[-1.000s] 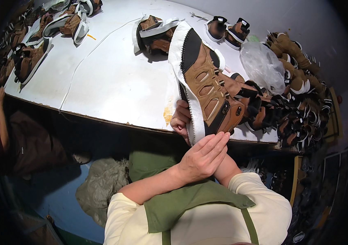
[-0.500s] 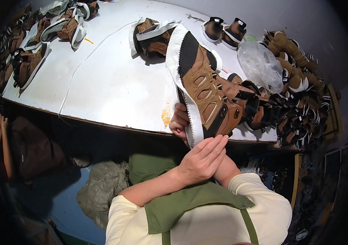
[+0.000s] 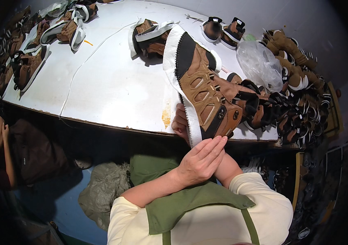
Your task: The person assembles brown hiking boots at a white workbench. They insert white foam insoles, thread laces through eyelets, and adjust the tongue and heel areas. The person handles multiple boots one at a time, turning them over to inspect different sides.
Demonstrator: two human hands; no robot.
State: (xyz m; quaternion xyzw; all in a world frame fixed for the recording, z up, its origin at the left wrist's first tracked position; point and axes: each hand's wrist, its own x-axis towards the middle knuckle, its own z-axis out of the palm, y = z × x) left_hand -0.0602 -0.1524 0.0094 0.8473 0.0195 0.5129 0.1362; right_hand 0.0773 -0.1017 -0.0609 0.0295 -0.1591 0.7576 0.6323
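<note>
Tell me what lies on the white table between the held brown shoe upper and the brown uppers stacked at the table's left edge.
In the head view, nothing: only bare white table separates the held brown shoe upper from the left-edge brown uppers. Another upper sits farther back.

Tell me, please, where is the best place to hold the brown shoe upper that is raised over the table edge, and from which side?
Grip the brown shoe upper at its near heel end, from below, probably. That end overhangs the table edge; the left hand presses it there, the right hand is behind it. The white edging offers a firm rim.

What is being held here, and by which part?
A brown shoe upper with a white sole edge, gripped at its near, heel end: left hand flat against it, right hand behind it.
</note>
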